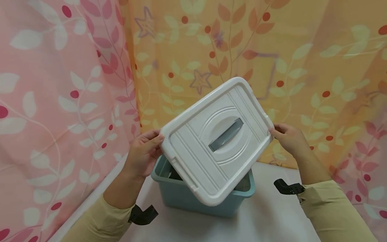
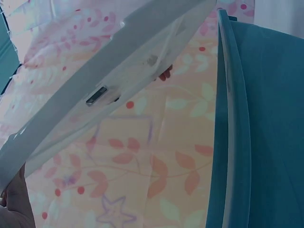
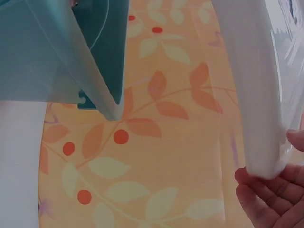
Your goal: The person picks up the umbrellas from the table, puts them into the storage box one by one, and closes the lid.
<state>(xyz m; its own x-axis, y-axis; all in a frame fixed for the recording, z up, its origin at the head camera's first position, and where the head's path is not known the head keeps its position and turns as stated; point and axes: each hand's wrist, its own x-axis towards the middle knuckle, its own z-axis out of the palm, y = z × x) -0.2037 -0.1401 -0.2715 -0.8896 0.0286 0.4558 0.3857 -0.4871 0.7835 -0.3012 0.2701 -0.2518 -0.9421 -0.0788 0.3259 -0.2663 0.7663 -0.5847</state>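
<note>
A white plastic lid (image 1: 187,144) with a grey handle (image 1: 226,134) is held tilted above a blue-green storage box (image 1: 199,198). My left hand (image 1: 144,151) pinches the lid's left corner between thumb and fingers. On the opposite edge, my right hand (image 1: 287,137) pinches the rim; the right wrist view shows its fingers (image 3: 266,194) under the lid's edge. In the left wrist view the lid's underside (image 2: 137,80) is apart from the box rim (image 2: 237,118). Something dark shows inside the box at its left, but the lid hides most of the inside.
The box stands on a white table (image 1: 272,215). A pink patterned curtain (image 1: 60,101) hangs at the left and an orange one (image 1: 187,43) at the back. Black wrist mounts (image 1: 143,215) stick out from both sleeves.
</note>
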